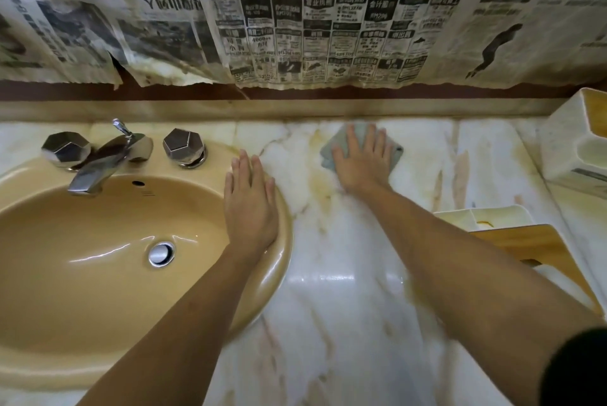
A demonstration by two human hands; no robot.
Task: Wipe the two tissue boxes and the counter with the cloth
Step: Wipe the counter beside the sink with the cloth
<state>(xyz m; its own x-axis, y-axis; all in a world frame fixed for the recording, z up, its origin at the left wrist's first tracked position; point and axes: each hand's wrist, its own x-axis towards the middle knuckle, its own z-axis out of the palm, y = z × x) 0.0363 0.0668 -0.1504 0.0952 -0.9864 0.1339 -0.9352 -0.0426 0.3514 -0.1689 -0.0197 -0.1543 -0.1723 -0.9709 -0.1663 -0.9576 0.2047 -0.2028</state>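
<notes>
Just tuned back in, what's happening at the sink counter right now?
A person is wiping the marble counter. The right hand presses flat, fingers spread, on a grey-green cloth near the back edge of the counter. The left hand rests flat on the rim of the tan sink, holding nothing. The two tissue boxes sit off to the right, the far tissue box by the wall and the near tissue box toward the front, and neither hand touches them.

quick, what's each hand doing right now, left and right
Left hand: open, flat on the sink rim, holding nothing.
Right hand: open, fingers spread, pressing the cloth onto the counter.
</notes>
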